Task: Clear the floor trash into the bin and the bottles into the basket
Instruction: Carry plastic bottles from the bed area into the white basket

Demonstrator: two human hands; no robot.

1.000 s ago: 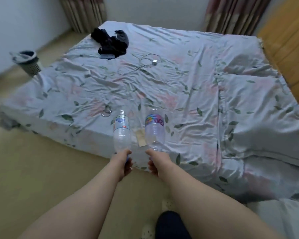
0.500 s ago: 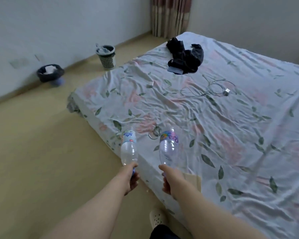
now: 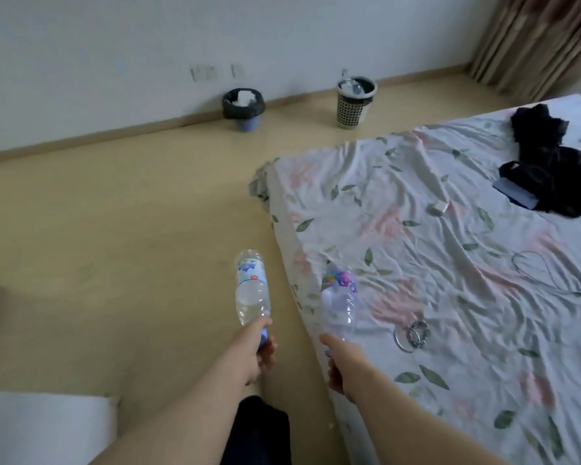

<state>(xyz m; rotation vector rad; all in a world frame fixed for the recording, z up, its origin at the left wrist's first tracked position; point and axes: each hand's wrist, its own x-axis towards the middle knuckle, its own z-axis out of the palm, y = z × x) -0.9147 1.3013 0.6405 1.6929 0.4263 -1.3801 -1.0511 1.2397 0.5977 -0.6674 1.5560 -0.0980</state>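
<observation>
1. Left hand (image 3: 260, 347), lower centre of frame: fingers curled round the cap end of the blue-label bottle (image 3: 250, 290), base pointing away, over the floor (image 3: 114, 246).
2. Right hand (image 3: 339, 364), just to its right: grips the purple-label bottle (image 3: 339, 297) by the neck, over the edge of the bed (image 3: 450, 263).
3. Both bottles look empty, so probably light, thin-walled, crushable and slick. The neck is the stiffest part and a good place to hold.
4. Perforated basket (image 3: 349, 112), upper centre-right by the wall, well apart from the hands. Lined bin (image 3: 242, 110) sits to its left.
5. Light bottles could bounce out if tossed, so it's safer to lower them in.
</observation>
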